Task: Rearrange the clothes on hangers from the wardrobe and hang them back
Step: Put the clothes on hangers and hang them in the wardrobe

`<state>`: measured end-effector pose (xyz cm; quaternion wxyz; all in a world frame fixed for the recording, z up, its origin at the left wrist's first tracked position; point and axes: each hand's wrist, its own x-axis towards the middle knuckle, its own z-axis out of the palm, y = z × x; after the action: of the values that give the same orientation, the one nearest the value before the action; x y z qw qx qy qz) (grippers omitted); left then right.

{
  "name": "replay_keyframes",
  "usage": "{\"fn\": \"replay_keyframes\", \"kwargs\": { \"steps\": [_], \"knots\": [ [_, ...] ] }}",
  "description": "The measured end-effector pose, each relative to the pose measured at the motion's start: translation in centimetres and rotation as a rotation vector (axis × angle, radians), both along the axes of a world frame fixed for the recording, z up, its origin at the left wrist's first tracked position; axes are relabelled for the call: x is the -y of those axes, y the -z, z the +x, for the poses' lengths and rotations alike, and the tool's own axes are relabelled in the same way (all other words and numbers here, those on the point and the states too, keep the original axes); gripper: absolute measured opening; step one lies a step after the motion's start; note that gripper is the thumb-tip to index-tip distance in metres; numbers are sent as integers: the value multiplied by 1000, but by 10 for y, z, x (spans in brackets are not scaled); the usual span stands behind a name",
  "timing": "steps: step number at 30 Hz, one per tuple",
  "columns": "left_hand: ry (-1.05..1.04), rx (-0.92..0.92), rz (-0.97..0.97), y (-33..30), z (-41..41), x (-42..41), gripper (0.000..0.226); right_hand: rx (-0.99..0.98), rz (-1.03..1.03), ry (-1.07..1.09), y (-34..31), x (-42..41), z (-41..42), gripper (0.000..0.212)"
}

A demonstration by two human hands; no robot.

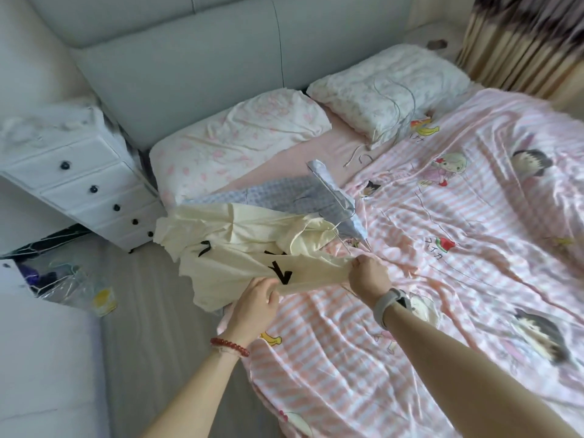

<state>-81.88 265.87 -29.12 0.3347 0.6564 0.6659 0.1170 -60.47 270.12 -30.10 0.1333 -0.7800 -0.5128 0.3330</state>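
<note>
Both hands (252, 300) (368, 275) grip cream garment (240, 245).

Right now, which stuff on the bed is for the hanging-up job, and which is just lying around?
For the job:
cream garment, gripped by left hand and right hand
blue checked garment
wire hanger

Just lying about:
two pillows
white cord
striped cartoon blanket
white drawers
</note>
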Motion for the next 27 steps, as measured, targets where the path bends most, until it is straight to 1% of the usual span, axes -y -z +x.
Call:
{"fn": "replay_keyframes", "kwargs": {
  "steps": [2,5,8,11,13,14,16,18,20,22,24,25,27],
  "knots": [
    [0,-3,-23,0,5,9,34,32,1,51,-1,10,1,26],
    [4,-2,-9,4,10,9,35,17,53,119,2,8,6,25],
    [-11,27,7,10,13,1,36,135,134,101,4,-3,11,23],
    [-43,54,67,11,12,-18,39,200,277,-42,2,-15,15,22],
    [-85,48,157,8,7,-37,43,191,439,-165,-2,-18,17,30],
    [-98,38,195,4,4,-47,45,185,512,-221,-3,-17,18,30],
    [-101,19,232,-5,-5,-66,49,202,626,-336,-4,-9,20,23],
    [-95,-13,240,-14,-14,-83,53,211,689,-428,-6,1,21,21],
    [-77,-114,224,-21,-24,-96,54,215,736,-501,-12,11,23,20],
    [-27,-257,142,-26,-32,-105,49,226,797,-556,-19,18,26,16],
    [23,-327,69,-25,-37,-104,38,242,831,-582,-26,24,32,15],
    [45,-327,71,-24,-39,-99,32,261,826,-584,-28,27,37,16],
    [73,-265,112,-25,-39,-80,25,314,775,-549,-27,34,50,18]
  ]
}}
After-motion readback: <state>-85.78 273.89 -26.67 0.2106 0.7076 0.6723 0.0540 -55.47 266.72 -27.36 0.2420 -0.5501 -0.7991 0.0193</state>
